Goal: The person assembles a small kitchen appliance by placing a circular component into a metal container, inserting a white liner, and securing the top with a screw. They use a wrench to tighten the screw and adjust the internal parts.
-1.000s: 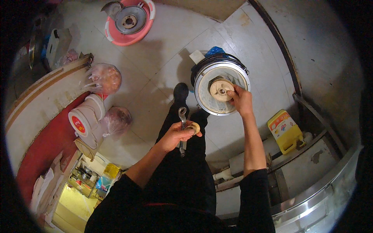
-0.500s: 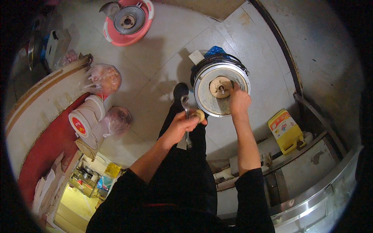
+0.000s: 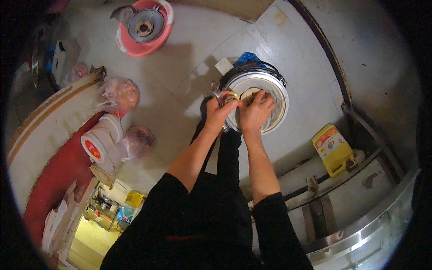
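My left hand (image 3: 216, 113) is closed around a silver wrench (image 3: 216, 91) and a pale yellow ring (image 3: 232, 97) that looks like a roll of tape. Its fingers meet the near left rim of a round, metal-rimmed machine (image 3: 283, 110) standing on the floor. Over the machine's top lies my right hand (image 3: 255, 113), fingers spread and bent across the cream disc (image 3: 246, 95) at its centre. The thumb of that hand is close to the yellow ring. The hand covers much of the disc, and I cannot tell what its fingertips touch.
Beyond the machine are a blue bag (image 3: 246, 58) and a white block (image 3: 224, 66). A pink basin (image 3: 124, 40) with a round metal part stands far left. White buckets (image 3: 96, 141) and bagged goods (image 3: 122, 93) line the left; a yellow jug (image 3: 334, 150) is at right.
My left hand has moved up and right, carrying the wrench and the ring to the machine. My right hand has shifted left across its top, its fingers now spread over the disc.
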### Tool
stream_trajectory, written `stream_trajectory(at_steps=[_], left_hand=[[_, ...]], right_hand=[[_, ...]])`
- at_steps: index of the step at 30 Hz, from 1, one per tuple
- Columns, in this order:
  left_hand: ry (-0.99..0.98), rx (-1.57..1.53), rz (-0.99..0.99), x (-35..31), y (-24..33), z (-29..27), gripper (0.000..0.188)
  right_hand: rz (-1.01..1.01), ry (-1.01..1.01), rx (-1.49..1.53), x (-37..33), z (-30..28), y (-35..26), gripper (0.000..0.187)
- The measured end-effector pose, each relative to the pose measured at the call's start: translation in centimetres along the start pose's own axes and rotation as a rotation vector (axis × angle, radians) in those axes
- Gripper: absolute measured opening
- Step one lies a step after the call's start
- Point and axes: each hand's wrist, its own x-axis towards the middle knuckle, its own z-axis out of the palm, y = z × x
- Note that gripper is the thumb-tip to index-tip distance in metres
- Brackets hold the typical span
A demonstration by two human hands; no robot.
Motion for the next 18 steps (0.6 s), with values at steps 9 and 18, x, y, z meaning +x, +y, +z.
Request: stream_trajectory(at_steps=[9,18], left_hand=[[-0.073,-0.013,0.046,0.5,0.1,-0.1,0.030],[-0.075,0.095,0.009,1.7,0.1,-0.4,0.035]], right_hand=[[-0.145,-0.164,-0.044,0.7,-0.5,1.5,0.070],[-0.166,-0.269,-0.045,1.4,-1.0,1.7,0.072]])
